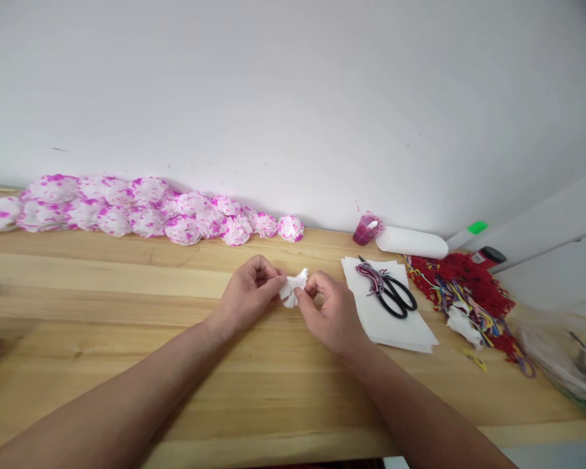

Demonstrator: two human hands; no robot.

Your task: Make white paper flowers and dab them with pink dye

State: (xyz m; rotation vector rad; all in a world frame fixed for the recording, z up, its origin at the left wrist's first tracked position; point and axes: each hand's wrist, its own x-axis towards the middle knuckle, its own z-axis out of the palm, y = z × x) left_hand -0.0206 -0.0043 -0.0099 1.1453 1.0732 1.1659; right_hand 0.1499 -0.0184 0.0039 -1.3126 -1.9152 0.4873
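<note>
Between my hands is a small piece of white pleated tissue paper (291, 291), fanned out at its edges. My left hand (251, 286) pinches its left side between thumb and fingers. On the other side, my right hand (328, 309) grips the paper's right edge with thumb and forefinger. Both hands are held just over the wooden table (254, 404). Right of my right hand lies a stack of white paper sheets (410, 332), with black-handled scissors (395, 296) and a small bundle of coloured yarn (372, 277) on top.
Pink-spotted white paper pompoms (146, 218) line the wall at the back left. A cup of pink liquid (364, 230), a white roll (413, 241) and a black-capped container (488, 258) stand or lie at the back right. Tangled coloured yarn (473, 286) and a plastic bag (561, 358) are at the right.
</note>
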